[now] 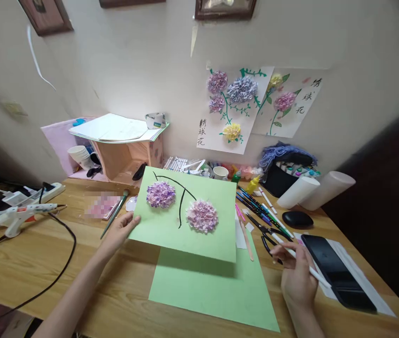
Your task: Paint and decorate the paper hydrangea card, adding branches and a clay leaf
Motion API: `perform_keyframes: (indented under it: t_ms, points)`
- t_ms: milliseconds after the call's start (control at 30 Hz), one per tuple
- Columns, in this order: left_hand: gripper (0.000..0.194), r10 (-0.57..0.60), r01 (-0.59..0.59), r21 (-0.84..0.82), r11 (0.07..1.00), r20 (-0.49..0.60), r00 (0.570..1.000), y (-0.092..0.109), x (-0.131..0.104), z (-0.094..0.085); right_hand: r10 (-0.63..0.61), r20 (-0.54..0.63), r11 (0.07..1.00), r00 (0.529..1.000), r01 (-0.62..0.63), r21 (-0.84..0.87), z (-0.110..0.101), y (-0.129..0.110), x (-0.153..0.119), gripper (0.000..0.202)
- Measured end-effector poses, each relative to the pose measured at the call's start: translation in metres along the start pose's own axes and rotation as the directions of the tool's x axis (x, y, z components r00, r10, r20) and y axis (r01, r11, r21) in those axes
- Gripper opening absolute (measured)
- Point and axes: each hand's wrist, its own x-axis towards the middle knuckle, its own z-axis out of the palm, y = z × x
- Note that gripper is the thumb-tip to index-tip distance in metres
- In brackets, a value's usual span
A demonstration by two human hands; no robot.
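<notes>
My left hand [120, 230] grips the left edge of a pale green sheet [164, 234], which is raised and tilted above the table. Two round purple-pink flowers, one at left [160, 194] and one at right [202, 216], are on the sheet, with thin black curved stem lines between and above them. Under it, a second green sheet [213, 300] lies flat. At the right, my right hand [296, 267] is closed around a white pen [321, 276], beside black-handled scissors [263, 229].
Pens [256, 206], a black mouse [297, 219], white rolls [298, 192] and a black phone-like object [336, 270] sit at right. A glue gun [21, 217] with its cable [69, 267] is at left. Flower pictures [234, 110] hang on the wall behind a pink box [125, 162].
</notes>
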Motion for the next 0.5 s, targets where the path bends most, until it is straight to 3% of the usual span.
perform_keyframes:
  t_ms: [233, 367, 500]
  points:
    - [0.045, -0.103, 0.087, 0.072, 0.994, 0.258, 0.961, 0.002, 0.014, -0.013, 0.050, -0.015, 0.998, 0.999, -0.050, 0.040, 0.006, -0.005, -0.002, 0.025]
    - [0.037, -0.095, -0.018, 0.252, 0.968, 0.427, 0.899, -0.001, 0.023, -0.009, 0.030, 0.027, 0.999, 0.999, -0.030, 0.030, 0.008, -0.003, -0.001, 0.028]
    - [0.031, -0.093, -0.106, 0.390, 0.914, 0.459, 0.883, -0.004, 0.037, -0.001, 0.047, 0.166, 0.995, 0.985, -0.032, -0.095, 0.009, 0.004, 0.002, 0.028]
